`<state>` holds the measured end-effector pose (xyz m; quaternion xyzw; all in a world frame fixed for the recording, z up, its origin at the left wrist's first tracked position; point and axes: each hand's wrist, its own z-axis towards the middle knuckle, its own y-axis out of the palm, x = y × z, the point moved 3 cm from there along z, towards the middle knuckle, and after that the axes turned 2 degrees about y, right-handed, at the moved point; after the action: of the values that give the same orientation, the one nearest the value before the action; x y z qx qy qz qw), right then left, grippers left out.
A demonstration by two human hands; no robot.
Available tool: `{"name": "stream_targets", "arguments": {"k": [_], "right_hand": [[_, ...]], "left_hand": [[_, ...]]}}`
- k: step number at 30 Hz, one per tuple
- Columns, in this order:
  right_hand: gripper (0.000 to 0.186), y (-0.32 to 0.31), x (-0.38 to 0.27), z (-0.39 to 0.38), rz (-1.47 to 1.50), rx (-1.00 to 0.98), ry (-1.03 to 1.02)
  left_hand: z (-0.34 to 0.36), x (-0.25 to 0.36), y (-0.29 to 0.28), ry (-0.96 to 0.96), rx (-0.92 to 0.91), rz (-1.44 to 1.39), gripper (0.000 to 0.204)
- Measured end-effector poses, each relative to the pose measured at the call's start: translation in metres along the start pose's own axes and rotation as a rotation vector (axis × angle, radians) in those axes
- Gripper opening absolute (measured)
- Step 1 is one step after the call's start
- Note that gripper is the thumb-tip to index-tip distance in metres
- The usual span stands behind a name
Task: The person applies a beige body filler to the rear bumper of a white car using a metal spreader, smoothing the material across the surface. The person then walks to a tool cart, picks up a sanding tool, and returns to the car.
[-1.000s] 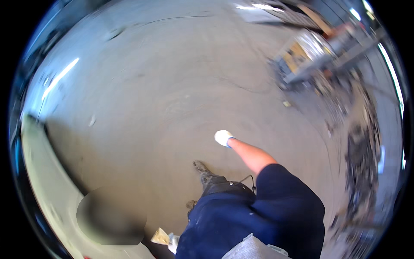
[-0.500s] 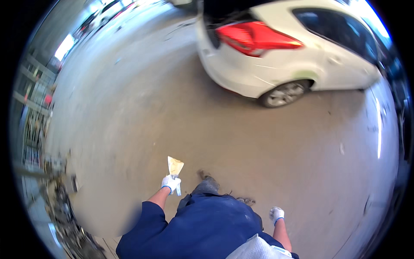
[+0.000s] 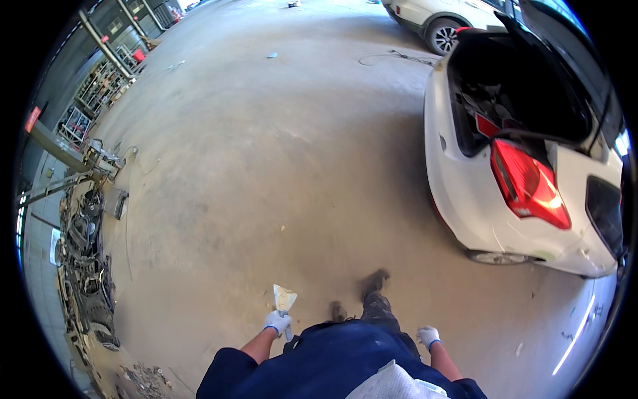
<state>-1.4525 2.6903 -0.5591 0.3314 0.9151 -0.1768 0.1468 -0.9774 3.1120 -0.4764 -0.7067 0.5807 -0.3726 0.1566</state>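
Observation:
My left hand [image 3: 278, 321], in a white glove with a blue cuff, grips a putty knife [image 3: 284, 300] by its handle. The knife's wide blade points away from me and carries a pale yellowish smear. Off to the right, my right hand [image 3: 428, 335] hangs by my side in a matching glove with its fingers curled. Whatever it holds, if anything, is hidden. Between the hands are my dark blue top [image 3: 359, 346] and my legs, one foot ahead of the other on the concrete floor [image 3: 252, 199].
A white car [image 3: 458, 186] stands at the right with its boot lid raised and a red tail light showing. Behind it is another white car [image 3: 432, 16], with a cable [image 3: 392, 54] on the floor nearby. Dark car parts [image 3: 93, 266] and a metal post [image 3: 56, 146] line the left.
My view has swung left and I have stepped, so the white car now sits farther right with its open boot showing. The putty knife stays in my left hand.

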Motion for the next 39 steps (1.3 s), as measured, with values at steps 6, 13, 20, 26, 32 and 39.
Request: {"name": "stream_targets", "arguments": {"k": [6,13,20,26,32,39], "right_hand": [[0.027,-0.034,-0.116,0.185,-1.326,-0.276,-0.004],[0.023,0.006,-0.552,0.357,-1.827,0.030,-0.613],[0.022,0.146,-1.002,0.428,-0.494,0.081,-0.814],[0.024,0.159,-1.151,0.494,-0.761,-0.115,-0.729],[0.027,0.078,-1.148,0.583,-1.239,-0.362,-0.022],[0.024,0.133,-1.356,0.651,-1.439,-0.349,-0.049]], "left_hand": [[0.108,0.106,-0.044,-0.027,0.012,0.061,0.042],[0.241,0.220,-0.151,-0.099,0.217,-0.146,0.031],[0.401,0.292,-0.186,-0.177,0.099,0.173,0.032],[0.645,0.451,-0.274,-0.144,0.107,-0.021,0.044],[0.868,0.686,-0.494,0.073,-0.012,0.065,0.038],[1.112,0.915,-0.790,0.170,0.198,0.332,0.033]]}}
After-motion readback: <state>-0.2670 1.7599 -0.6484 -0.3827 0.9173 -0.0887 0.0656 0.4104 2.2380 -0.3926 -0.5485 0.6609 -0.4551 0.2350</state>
